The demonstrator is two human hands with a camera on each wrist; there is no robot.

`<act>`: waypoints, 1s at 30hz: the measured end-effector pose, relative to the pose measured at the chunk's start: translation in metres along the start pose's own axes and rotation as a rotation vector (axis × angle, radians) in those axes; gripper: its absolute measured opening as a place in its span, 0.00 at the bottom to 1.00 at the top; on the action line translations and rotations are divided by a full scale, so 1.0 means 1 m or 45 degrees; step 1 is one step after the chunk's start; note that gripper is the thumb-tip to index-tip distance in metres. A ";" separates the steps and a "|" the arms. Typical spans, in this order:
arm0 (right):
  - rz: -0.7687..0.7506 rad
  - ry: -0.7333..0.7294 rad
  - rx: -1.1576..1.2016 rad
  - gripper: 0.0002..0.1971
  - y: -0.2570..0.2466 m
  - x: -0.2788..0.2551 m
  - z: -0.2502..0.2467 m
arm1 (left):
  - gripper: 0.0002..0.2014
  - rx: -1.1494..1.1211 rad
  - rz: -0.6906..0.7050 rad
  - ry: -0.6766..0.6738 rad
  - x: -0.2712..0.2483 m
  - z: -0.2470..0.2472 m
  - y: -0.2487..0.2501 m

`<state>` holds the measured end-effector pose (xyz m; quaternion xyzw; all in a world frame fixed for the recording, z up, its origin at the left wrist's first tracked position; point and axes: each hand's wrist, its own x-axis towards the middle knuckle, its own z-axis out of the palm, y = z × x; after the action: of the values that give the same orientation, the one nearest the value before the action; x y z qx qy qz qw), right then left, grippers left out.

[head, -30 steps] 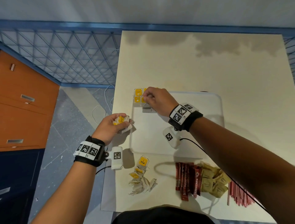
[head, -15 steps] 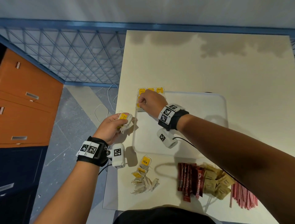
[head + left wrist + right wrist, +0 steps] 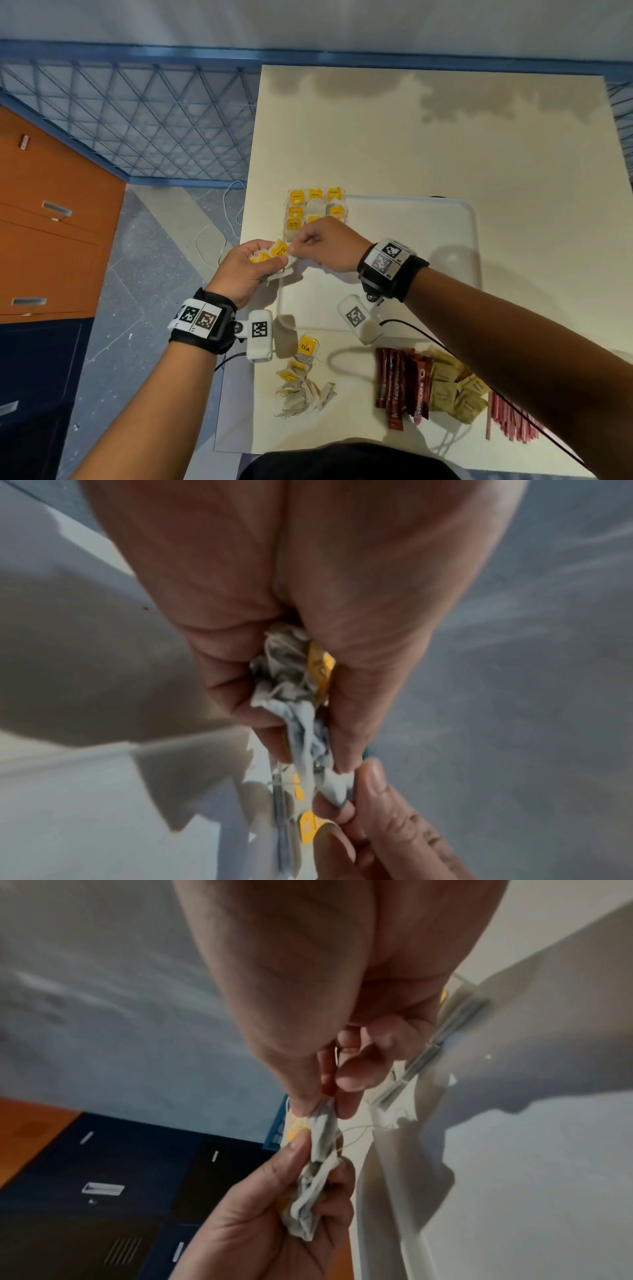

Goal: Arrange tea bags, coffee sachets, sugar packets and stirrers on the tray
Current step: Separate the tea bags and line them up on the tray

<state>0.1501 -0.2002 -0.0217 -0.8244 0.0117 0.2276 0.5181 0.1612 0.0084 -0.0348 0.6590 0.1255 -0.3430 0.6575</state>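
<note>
My left hand (image 3: 255, 265) grips a bunch of tea bags (image 3: 274, 251) with yellow tags, held just off the tray's left edge. My right hand (image 3: 317, 245) pinches one tea bag (image 3: 323, 1131) at the top of that bunch, thumb against forefinger. The left wrist view shows the crumpled bags (image 3: 294, 680) squeezed in the left hand's fingers. A white tray (image 3: 428, 240) lies on the table, with several tea bags (image 3: 315, 209) laid in neat rows at its far left corner.
On the cream table (image 3: 445, 137) near me lie a loose heap of tea bags (image 3: 303, 387), red coffee sachets (image 3: 402, 383), tan sugar packets (image 3: 455, 390) and pink stirrers (image 3: 510, 418). Orange cabinets (image 3: 51, 222) and a blue mesh fence (image 3: 137, 116) stand to the left.
My right hand left the rows of tea bags on the tray and came back to the left hand, where it now pinches a bag from the bunch.
</note>
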 end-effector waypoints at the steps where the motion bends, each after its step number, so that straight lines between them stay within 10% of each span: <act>1: 0.015 -0.007 0.051 0.06 0.004 -0.004 0.001 | 0.18 0.028 -0.003 -0.007 0.000 0.002 -0.001; 11: 0.114 0.044 0.192 0.05 0.027 -0.033 0.007 | 0.04 0.195 0.005 -0.029 -0.004 0.024 -0.005; 30: 0.217 0.573 -0.111 0.08 0.067 -0.022 -0.003 | 0.16 0.026 -0.037 -0.027 0.006 0.039 -0.007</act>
<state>0.1145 -0.2389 -0.0688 -0.8720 0.1866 0.0813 0.4453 0.1507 -0.0302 -0.0399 0.6602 0.1245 -0.3607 0.6470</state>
